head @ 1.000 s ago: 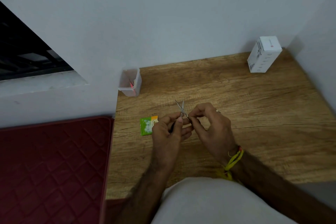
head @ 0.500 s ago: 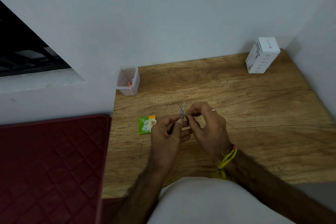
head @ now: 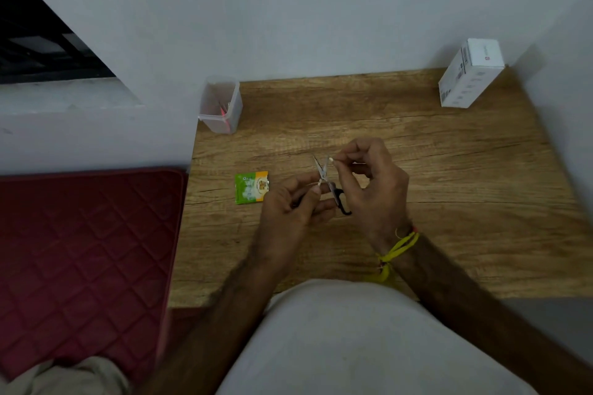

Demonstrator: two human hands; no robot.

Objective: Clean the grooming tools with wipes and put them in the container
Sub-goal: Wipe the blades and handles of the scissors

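Two hands share the scissors (head: 323, 174) above the desk's (head: 449, 170) middle: left hand (head: 293, 205) grips the handles, right hand (head: 369, 183) pinches a wipe scrap at one blade. Light, stiff, sharp-tipped; best held by the handles.

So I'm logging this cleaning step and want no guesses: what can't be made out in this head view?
- Small white wipe piece pinched by the right hand: too small to identify surely.
- Small steel scissors with black handles: partly hidden by the left hand.
- Clear plastic container: contents too small, only something red shows.
- Green sachet: print unreadable.
- White cardboard box: label too small.
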